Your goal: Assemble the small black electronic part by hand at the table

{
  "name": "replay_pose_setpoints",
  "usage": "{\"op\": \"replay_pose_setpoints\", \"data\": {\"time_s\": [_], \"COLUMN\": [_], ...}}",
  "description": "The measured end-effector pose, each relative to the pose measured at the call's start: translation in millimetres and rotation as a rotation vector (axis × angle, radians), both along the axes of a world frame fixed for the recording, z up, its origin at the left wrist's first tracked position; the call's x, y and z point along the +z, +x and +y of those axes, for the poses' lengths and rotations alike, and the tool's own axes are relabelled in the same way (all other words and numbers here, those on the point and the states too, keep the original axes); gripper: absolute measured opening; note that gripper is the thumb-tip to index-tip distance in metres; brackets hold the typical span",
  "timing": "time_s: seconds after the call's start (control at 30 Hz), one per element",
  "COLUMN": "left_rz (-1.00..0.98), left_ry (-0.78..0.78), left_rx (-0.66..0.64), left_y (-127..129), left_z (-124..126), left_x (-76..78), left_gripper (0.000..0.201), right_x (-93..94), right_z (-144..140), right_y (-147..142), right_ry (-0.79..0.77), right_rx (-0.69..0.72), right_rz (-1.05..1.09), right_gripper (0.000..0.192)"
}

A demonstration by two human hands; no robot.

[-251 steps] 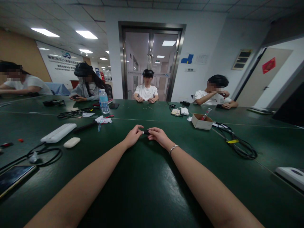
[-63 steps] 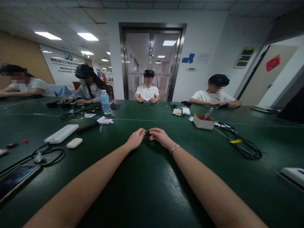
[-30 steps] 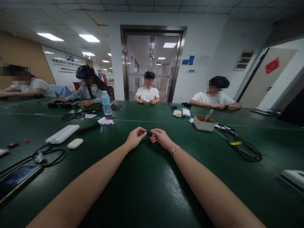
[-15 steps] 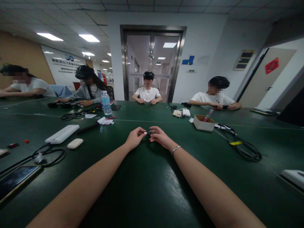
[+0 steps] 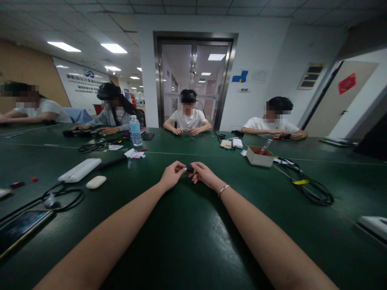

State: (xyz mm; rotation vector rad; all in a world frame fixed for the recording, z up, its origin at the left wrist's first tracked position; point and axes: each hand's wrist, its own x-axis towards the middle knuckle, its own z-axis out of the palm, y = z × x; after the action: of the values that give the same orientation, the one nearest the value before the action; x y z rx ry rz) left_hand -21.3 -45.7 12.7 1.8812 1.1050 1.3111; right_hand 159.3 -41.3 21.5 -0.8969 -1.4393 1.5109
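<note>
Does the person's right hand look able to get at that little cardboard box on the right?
Probably yes. The cardboard box sits ahead and right of the right hand, with bare green table between them. But that hand is pinching a small black object together with the left hand.

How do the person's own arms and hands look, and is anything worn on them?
Both forearms are bare, with no sleeves in view. The left hand wears nothing that shows: no ring, watch or glove. The right hand is also ungloved, but a thin silver-coloured bracelet circles its wrist. No markings show on either arm.
</note>
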Motion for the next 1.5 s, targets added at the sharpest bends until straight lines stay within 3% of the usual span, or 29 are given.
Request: {"op": "replay_pose_setpoints", "data": {"time_s": [0.07, 0.17, 0.33, 0.5, 0.67, 0.83, 0.97, 1.13, 1.27, 1.43, 1.5], "left_rz": [-0.003, -0.008, -0.008, -0.005, -0.004, -0.006, 0.002, 0.000, 0.006, 0.003, -0.004], "left_ry": [0.001, 0.001, -0.006, -0.001, 0.007, -0.005, 0.004, 0.012, 0.016, 0.007, 0.006], "left_rx": [0.002, 0.020, 0.013, 0.025, 0.006, 0.015, 0.016, 0.027, 0.020, 0.022, 0.018], "left_y": [0.2, 0.4, 0.7, 0.6, 0.6, 0.1, 0.0, 0.3, 0.3, 0.3, 0.4], "left_z": [0.2, 0.7, -0.1, -0.6, -0.6, 0.3, 1.3, 1.1, 1.1, 1.6, 1.3], "left_x": [-0.3, -0.8, 0.4, 1.0, 0.4, -0.4, -1.2, -0.7, -0.8, -1.3, -1.1], "left_gripper": [0.016, 0.017, 0.016, 0.017, 0.016, 0.017, 0.017, 0.017, 0.016, 0.016, 0.016], "right_x": [0.8, 3.0, 2.1, 1.6, 2.8, 3.0, 2.3, 2.8, 3.1, 4.0, 4.4], "right_z": [-0.8, -2.5, -1.3, -1.5, -2.5, -3.3, -2.5, -3.7, -4.1, -5.0, -4.9], "right_y": [-0.2, 0.3, 0.0, 1.0, -0.3, 0.5, -0.7, -1.5, -1.6, 0.1, 0.4], "right_ry": [0.027, 0.043, -0.015, 0.059, -0.007, 0.043, -0.006, 0.051, -0.003, 0.036, -0.004], "right_rx": [0.003, 0.011, 0.004, 0.033, 0.005, 0.002, 0.002, -0.010, -0.021, -0.002, 0.020], "right_rz": [0.007, 0.053, 0.015, 0.085, 0.031, 0.073, 0.028, 0.084, 0.032, 0.084, 0.071], "right_gripper": [0.040, 0.066, 0.033, 0.062, 0.033, 0.056, 0.032, 0.055, 0.034, 0.054, 0.041]}}
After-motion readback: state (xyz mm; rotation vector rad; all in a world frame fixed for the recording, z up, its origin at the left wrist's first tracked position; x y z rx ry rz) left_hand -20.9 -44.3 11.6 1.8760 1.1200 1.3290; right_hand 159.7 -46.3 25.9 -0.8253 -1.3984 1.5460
